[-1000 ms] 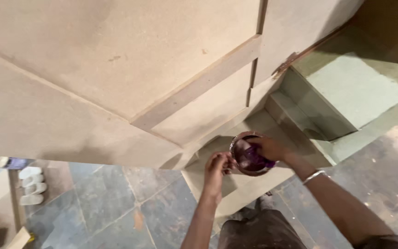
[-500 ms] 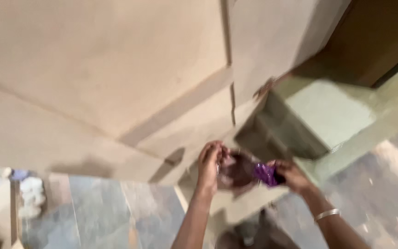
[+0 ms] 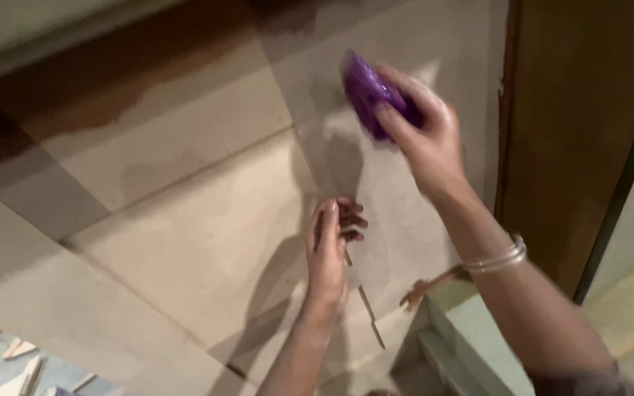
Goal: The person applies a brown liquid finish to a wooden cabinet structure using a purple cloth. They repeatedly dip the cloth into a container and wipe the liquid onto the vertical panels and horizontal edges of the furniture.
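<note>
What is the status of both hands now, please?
Right hand raised, gripping purple crumpled piece against tan board. Left hand lower, fingers curled, apparently empty. Nothing between them.

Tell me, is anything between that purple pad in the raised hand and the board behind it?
Nothing visible. The right hand holds the purple pad up against the pale board, and no other thing shows between them. The left hand hangs lower, aside.

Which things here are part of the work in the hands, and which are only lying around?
In use:
- right hand holding a purple pad
- left hand, fingers curled, holding nothing visible
- beige board panels behind both hands

Lying about:
- green step
- small items on the floor, bottom left
</note>
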